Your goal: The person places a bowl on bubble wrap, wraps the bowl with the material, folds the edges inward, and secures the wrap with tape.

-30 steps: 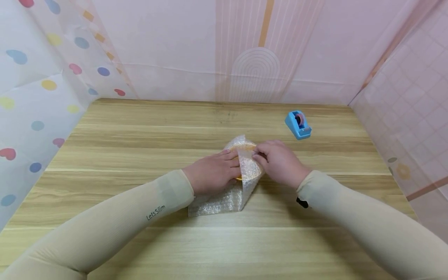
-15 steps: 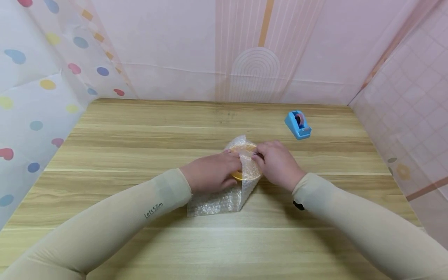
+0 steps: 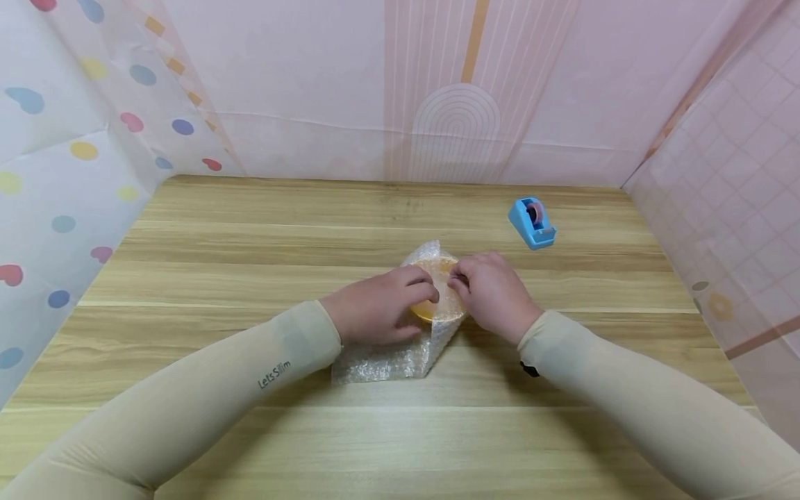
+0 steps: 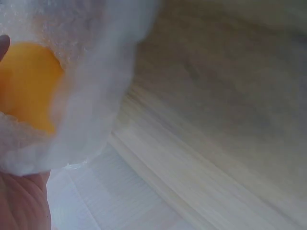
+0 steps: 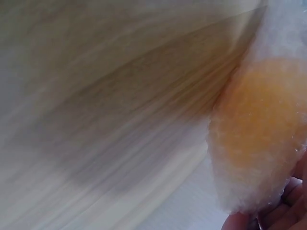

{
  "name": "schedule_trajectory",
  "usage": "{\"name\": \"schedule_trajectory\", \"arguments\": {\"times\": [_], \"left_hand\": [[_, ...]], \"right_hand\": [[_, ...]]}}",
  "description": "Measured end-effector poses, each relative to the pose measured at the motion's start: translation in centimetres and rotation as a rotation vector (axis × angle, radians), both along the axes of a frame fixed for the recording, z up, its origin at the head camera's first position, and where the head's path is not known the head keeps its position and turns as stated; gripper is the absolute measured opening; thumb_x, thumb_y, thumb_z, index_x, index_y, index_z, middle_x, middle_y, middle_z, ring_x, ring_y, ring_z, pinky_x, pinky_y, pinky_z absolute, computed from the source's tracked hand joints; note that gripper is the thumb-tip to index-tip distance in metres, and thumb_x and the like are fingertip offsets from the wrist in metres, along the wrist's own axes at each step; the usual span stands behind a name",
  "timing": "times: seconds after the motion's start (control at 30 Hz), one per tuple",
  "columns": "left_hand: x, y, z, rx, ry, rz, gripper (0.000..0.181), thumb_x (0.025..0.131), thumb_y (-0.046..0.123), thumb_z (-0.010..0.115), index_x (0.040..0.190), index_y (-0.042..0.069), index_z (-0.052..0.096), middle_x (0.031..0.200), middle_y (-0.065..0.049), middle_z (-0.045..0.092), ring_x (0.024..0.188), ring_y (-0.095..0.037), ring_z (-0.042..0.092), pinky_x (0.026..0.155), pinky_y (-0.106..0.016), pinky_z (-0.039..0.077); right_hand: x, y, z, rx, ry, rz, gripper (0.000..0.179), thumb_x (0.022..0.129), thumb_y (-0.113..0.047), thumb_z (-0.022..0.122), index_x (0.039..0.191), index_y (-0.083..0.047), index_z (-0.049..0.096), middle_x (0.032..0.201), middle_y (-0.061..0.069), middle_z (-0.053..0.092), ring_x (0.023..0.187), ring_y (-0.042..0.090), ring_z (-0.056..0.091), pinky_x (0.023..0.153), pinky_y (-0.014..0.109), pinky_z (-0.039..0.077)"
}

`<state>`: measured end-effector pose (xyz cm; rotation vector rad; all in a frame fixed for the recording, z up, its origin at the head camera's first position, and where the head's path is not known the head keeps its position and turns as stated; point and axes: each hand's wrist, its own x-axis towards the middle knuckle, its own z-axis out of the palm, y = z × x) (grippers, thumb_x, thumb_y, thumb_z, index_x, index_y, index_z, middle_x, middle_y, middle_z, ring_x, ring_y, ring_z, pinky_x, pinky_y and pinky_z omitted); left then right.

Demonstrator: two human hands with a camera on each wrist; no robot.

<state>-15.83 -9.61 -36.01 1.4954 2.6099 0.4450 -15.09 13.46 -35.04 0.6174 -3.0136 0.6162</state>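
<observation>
A round yellow-orange bowl [image 3: 423, 313] lies at the middle of the table, partly covered by a sheet of clear bubble wrap [image 3: 384, 365]. One flap crosses over its top, while the rest spreads to the front left. My right hand [image 3: 495, 295] pinches the wrap at the bowl's right rim. My left hand [image 3: 378, 305] is over the bowl's left side with fingers loosely bent; whether the fingertips touch the flap is unclear. In the left wrist view bare yellow [image 4: 31, 81] shows between folds. The right wrist view shows the bowl's side through bubble wrap [image 5: 240, 187].
A blue tape dispenser [image 3: 532, 223] with a roll in it stands on the wooden table [image 3: 281, 222] behind and right of the bowl. Patterned sheets [image 3: 300, 83] hang along the back and both sides.
My left hand has gone from fingers laid flat on the bowl to bent and lifted fingers near the flap's edge. The right hand keeps its pinch, shifting slightly left.
</observation>
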Motion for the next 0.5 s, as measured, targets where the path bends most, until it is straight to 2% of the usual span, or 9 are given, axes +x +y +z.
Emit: {"name": "schedule_trajectory", "arguments": {"times": [0.17,0.27,0.4,0.5], "left_hand": [[0.33,-0.21,0.26,-0.023,0.016,-0.099,0.053,0.093,0.028,0.075,0.144,0.023,0.061,0.151,0.001,0.056,0.145,-0.021,0.048,0.124,-0.038,0.041],[0.56,-0.17,0.42,-0.056,0.012,-0.138,0.061,0.094,0.033,0.075,0.151,0.028,0.056,0.156,0.003,0.054,0.151,-0.022,0.043,0.131,-0.047,0.029],[0.86,-0.04,0.4,-0.091,0.01,-0.167,0.067,0.094,0.038,0.076,0.156,0.031,0.053,0.161,0.001,0.05,0.154,-0.024,0.041,0.131,-0.064,0.018],[0.93,0.06,0.34,-0.104,0.011,-0.17,0.067,0.094,0.039,0.076,0.156,0.031,0.053,0.162,0.001,0.049,0.154,-0.024,0.041,0.129,-0.068,0.017]], "right_hand": [[0.09,-0.17,0.04,0.022,0.021,0.008,0.015,0.102,-0.02,0.069,0.101,-0.007,0.077,0.1,0.006,0.078,0.104,0.03,0.067,0.106,0.046,0.05],[0.12,-0.23,0.09,0.033,0.015,0.004,0.016,0.102,-0.021,0.069,0.102,-0.007,0.077,0.1,0.007,0.078,0.105,0.03,0.067,0.106,0.047,0.05],[0.09,-0.24,0.05,0.044,0.02,0.007,0.016,0.102,-0.021,0.07,0.102,-0.007,0.077,0.102,0.007,0.078,0.106,0.03,0.067,0.108,0.047,0.05],[0.09,-0.12,-0.13,0.04,0.042,0.013,0.016,0.102,-0.021,0.071,0.103,-0.007,0.077,0.101,0.007,0.078,0.105,0.03,0.067,0.106,0.047,0.051]]}}
